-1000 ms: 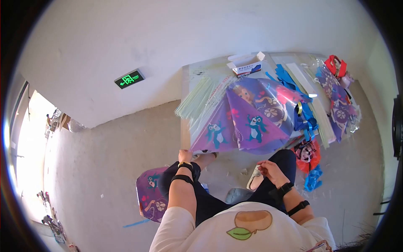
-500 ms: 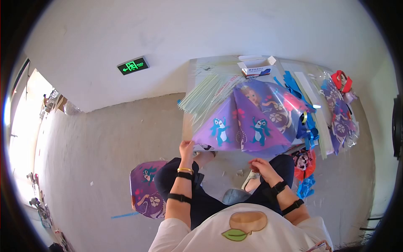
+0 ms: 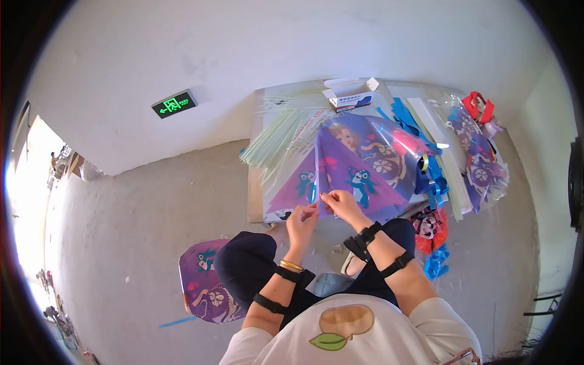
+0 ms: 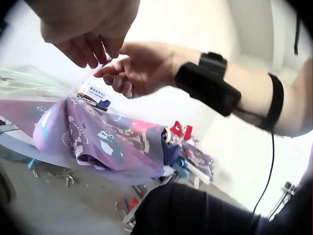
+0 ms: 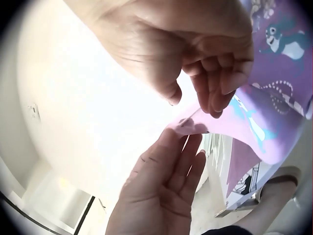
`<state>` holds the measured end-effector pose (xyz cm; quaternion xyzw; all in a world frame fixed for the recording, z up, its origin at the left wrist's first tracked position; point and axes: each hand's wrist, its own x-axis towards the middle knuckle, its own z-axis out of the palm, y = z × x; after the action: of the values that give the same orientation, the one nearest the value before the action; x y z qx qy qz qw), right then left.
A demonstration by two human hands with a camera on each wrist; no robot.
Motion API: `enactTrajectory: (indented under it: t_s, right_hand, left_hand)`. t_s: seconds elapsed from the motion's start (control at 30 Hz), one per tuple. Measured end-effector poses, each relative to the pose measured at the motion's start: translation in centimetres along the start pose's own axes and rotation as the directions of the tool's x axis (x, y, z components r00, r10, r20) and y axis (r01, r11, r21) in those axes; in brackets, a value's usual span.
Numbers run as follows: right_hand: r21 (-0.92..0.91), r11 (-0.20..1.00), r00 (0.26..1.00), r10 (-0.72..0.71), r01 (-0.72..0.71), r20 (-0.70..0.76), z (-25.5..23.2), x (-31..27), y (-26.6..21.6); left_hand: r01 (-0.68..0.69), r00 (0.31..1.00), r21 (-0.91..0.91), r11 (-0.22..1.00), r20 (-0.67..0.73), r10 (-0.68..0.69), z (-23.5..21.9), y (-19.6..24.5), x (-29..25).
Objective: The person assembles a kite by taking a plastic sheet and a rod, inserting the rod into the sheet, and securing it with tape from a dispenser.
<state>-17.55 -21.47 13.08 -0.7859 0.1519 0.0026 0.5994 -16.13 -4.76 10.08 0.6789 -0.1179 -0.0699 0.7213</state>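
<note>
A purple printed sheet [image 3: 384,182] with blue-and-white figures lies over the table's near edge, part of it lifted. The left hand [image 3: 301,230] pinches a raised pink edge of the sheet between thumb and fingers, seen also in the right wrist view, where the sheet [image 5: 234,128] stretches away from the left hand [image 5: 164,188]. Just beside it, the right hand [image 3: 345,208] is at the same edge, fingers bent; in the right wrist view the right hand [image 5: 195,58] has its thumb apart from its fingers, which are close to or touching the sheet.
Thin pale sticks [image 3: 280,137] lie on the table's left part, a small open box [image 3: 351,100] at its back. Blue straps [image 3: 433,182] and wrapped printed sheets [image 3: 480,164] are on the right. Another purple printed piece [image 3: 204,286] is beside the left knee.
The left hand has moved right with the sheet's corner, folding the left part inward. The right hand has moved up from over the lap to meet it.
</note>
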Motion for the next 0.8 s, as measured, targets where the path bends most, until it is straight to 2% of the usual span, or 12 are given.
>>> enactTrajectory:
  t_s: [0.03, 0.07, 0.13, 0.2, 0.27, 0.33, 0.4, 0.57, 0.67, 0.7, 0.73, 0.8]
  right_hand:
    - [-0.213, 0.977, 0.999, -0.001, -0.006, -0.033, -0.6, 0.0, -0.7]
    - [-0.216, 0.976, 0.999, 0.001, -0.008, -0.034, -0.9, -0.2, -1.0]
    - [-0.592, 0.805, 0.988, -0.123, 0.043, -0.096, -1.7, -0.4, -0.8]
    - [-0.658, 0.753, 0.985, -0.087, -0.034, -0.15, -2.8, 0.8, 2.1]
    - [-0.69, 0.712, 0.979, -0.023, -0.126, -0.203, -5.2, 0.9, 4.4]
    - [-0.64, 0.756, 0.982, 0.023, -0.141, -0.189, -8.3, 0.4, 7.0]
    - [-0.604, 0.788, 0.984, 0.018, -0.122, -0.176, -10.6, 0.5, 9.4]
    - [-0.532, 0.819, 0.97, 0.118, -0.215, -0.211, -15.8, 0.2, 14.2]
    - [-0.609, 0.765, 0.961, 0.05, -0.211, -0.271, -16.9, 0.7, 16.5]
    - [-0.687, 0.688, 0.924, -0.065, -0.232, -0.377, -16.9, 0.9, 16.7]
    - [-0.753, 0.603, 0.868, -0.191, -0.264, -0.458, -16.9, 1.2, 15.7]
    - [-0.777, 0.567, 0.85, -0.235, -0.273, -0.471, -15.5, 3.0, 13.1]
  left_hand:
    - [-0.112, 0.994, 0.207, 0.972, 0.032, 0.108, 1.0, 0.7, -0.5]
    - [-0.111, 0.994, 0.204, 0.973, 0.032, 0.107, 1.9, 1.4, -1.0]
    - [-0.184, 0.977, 0.455, 0.871, 0.18, 0.113, 3.3, 2.1, -1.9]
    - [-0.204, 0.957, 0.459, 0.865, 0.28, 0.077, 3.5, 3.0, -2.3]
    - [-0.408, 0.858, 0.463, 0.787, 0.489, 0.158, 3.0, 4.0, -2.3]
    - [-0.399, 0.806, 0.488, 0.777, 0.59, 0.044, 0.9, 5.9, -1.1]
    - [-0.399, 0.693, 0.501, 0.768, 0.713, -0.105, -1.3, 8.2, 0.5]
    - [-0.4, 0.766, 0.6, 0.693, 0.634, -0.107, -3.9, 10.0, 6.0]
    - [-0.464, 0.752, 0.667, 0.583, 0.644, -0.138, -4.4, 7.0, 7.8]
    - [-0.51, 0.731, 0.67, 0.539, 0.668, -0.14, -4.5, 5.6, 8.5]
    - [-0.503, 0.737, 0.67, 0.546, 0.662, -0.135, -4.4, 4.7, 9.0]
    - [-0.495, 0.716, 0.696, 0.521, 0.666, -0.21, -3.9, 3.1, 9.7]
